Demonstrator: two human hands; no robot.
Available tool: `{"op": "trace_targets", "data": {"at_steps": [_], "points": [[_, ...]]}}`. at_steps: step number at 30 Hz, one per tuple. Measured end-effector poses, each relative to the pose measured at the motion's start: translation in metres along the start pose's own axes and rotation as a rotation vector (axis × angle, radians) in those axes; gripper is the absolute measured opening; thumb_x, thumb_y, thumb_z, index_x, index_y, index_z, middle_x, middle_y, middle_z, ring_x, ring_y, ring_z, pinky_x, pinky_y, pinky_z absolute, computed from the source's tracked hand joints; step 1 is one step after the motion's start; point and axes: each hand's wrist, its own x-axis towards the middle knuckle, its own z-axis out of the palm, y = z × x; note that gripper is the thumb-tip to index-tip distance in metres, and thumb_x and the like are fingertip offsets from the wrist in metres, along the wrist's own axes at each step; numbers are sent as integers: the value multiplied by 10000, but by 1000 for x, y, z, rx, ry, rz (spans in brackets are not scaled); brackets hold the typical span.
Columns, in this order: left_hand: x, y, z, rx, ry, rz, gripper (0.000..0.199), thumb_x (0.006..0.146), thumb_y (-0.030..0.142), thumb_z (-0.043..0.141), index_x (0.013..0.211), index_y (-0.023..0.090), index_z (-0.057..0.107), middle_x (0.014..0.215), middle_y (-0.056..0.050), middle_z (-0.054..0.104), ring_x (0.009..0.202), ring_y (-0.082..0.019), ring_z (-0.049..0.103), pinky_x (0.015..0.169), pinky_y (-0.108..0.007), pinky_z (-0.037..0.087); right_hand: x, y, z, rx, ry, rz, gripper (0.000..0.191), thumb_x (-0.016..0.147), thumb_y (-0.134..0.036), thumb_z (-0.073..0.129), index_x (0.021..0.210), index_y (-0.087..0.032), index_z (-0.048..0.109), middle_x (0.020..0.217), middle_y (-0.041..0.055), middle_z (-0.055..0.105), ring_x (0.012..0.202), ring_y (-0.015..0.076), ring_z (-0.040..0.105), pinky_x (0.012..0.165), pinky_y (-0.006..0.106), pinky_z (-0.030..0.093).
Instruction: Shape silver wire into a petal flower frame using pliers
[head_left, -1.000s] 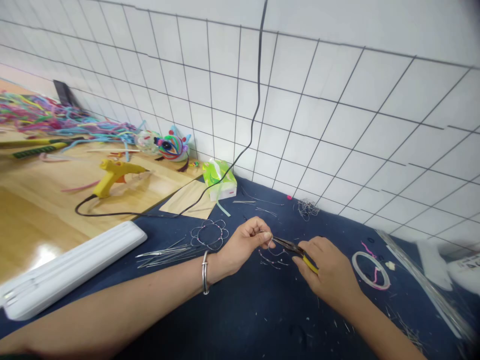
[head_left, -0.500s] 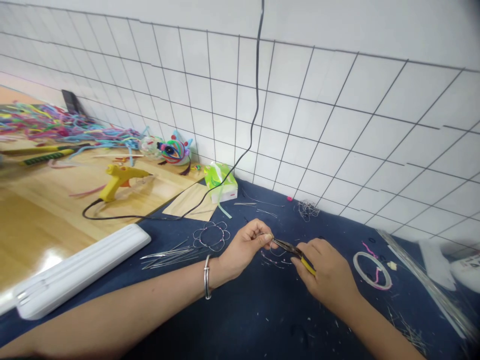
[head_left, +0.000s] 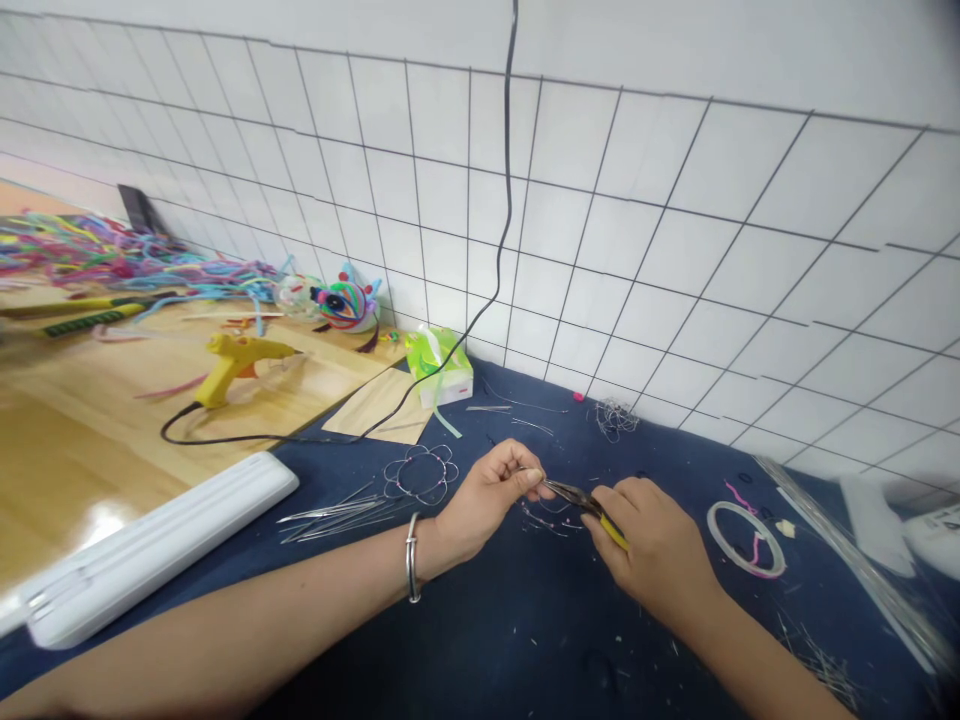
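Observation:
Between thumb and fingers, my left hand (head_left: 501,492) pinches a thin looped wire (head_left: 553,508). My right hand (head_left: 651,535) is closed round the yellow handles of needle-nose pliers (head_left: 581,500). The pliers' jaws reach the wire right beside my left fingertips; the exact grip point is too small to make out. Below the jaws, a wire piece with small pink beads (head_left: 541,520) shows against the dark blue cloth. Left of my left hand lies a flower-shaped wire ring (head_left: 420,473) with small beads, beside several straight wires (head_left: 337,513).
A yellow glue gun (head_left: 232,365) with a black cord (head_left: 506,230) rests on the wooden board at left. A white lamp-like bar (head_left: 165,545), a tissue pack (head_left: 439,365), tangled wire (head_left: 616,418), a ring-shaped spool (head_left: 744,540) and long wires (head_left: 855,560) lie around.
The view has shifted very slightly. Both hands stay nearly in place, and the wire loop below the pliers' jaws appears a little flatter.

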Motion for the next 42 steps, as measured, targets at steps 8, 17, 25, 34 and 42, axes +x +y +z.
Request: {"op": "trace_targets", "data": {"at_steps": [8,17,25,34,42], "points": [[0,3,1,0,-15,-1,82,830,217,519,795,149,492,699,-23,619,669,-111,557,652,-246,410,-2,2,5,-19,-4,-9,192,850,-282,435,913,-179,584,760,61,517,713,171,459,661,295,368],[1,2,0,24,-9,28,70,825,199,513,782,149,492,731,-15,583,688,-113,534,673,-257,404,-1,0,5,-57,2,-3,196,851,-281,432,915,-175,584,747,64,511,710,175,452,662,296,359],[-1,3,2,4,-1,40,67,820,191,522,779,148,491,744,-8,560,716,-116,528,694,-258,403,0,-1,4,-69,-2,23,203,844,-291,436,920,-169,579,787,76,511,746,190,443,703,326,353],[0,0,1,-17,14,11,82,840,221,499,803,152,476,738,-16,582,726,-128,549,702,-275,406,-1,0,4,-42,14,25,195,842,-299,443,925,-177,570,805,69,512,763,192,441,711,329,348],[-2,-2,3,20,21,40,75,841,211,492,795,154,479,741,-6,557,719,-117,518,699,-266,395,0,-3,3,-88,33,11,188,843,-297,445,901,-179,580,786,66,512,743,186,433,691,321,344]]}}
